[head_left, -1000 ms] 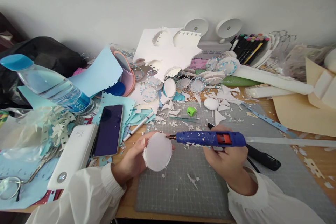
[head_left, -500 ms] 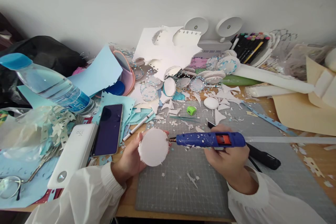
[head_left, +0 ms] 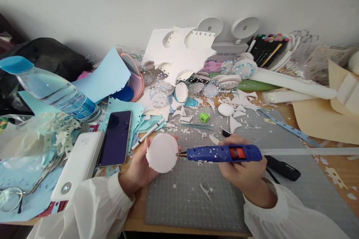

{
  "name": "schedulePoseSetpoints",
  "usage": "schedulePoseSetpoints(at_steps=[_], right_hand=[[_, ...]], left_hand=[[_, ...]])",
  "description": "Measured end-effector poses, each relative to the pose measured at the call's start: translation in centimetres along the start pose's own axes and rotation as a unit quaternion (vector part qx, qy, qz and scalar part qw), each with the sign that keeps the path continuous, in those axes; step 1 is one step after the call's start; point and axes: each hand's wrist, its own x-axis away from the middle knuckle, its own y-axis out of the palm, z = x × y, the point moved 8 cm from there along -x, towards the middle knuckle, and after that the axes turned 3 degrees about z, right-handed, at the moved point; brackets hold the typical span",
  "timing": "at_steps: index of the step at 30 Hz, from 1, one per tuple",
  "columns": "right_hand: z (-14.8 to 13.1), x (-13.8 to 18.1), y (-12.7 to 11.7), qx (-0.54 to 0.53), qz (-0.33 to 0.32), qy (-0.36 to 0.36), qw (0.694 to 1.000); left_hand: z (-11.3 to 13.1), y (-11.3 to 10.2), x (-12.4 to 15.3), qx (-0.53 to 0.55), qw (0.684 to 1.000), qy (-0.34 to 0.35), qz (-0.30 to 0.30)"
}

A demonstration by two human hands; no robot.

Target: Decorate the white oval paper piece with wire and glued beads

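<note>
Disc (head_left: 161, 153), white, pinched by its edge in my L hand (head_left: 139, 163), flat face up. R hand (head_left: 245, 173) is wrapped round a blue glue gun (head_left: 209, 154), nozzle (head_left: 183, 154) at the disc's R rim; can't tell remotely if it touches. Under both grips: grey cutting mat (head_left: 193, 203). Just L of L grip: phone (head_left: 115, 138), then white power bank (head_left: 77, 166). Beyond R grip, to its L: green block (head_left: 204, 117) & white oval piece (head_left: 225, 109).

White sleeves (head_left: 84, 205), gathered cuffs (head_left: 120, 191)
</note>
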Motion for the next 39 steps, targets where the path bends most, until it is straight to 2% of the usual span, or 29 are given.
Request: schedulePoseSetpoints(at_steps=[6,24,29,33,39], right_hand=[[-0.14,0.19,0.13,-0.019,-0.005,-0.011,1.000],[-0.09,0.46,0.47,-0.043,-0.036,-0.002,0.998],[-0.07,-0.05,0.07,-0.038,-0.005,0.032,0.999],[-0.49,-0.41,-0.48,-0.002,0.027,0.014,1.000],[-0.53,-0.24,0.31,-0.070,0.000,0.042,0.997]], left_hand=[[0.01,-0.38,-0.09,-0.002,1.000,-0.003,0.018],[-0.12,-0.43,-0.24,-0.009,1.000,0.002,0.017],[-0.07,-0.32,-0.23,-0.015,1.000,0.001,0.017],[-0.06,-0.07,-0.08,-0.024,1.000,0.003,0.002],[-0.38,-0.34,-0.09,-0.078,0.997,0.007,0.002]])
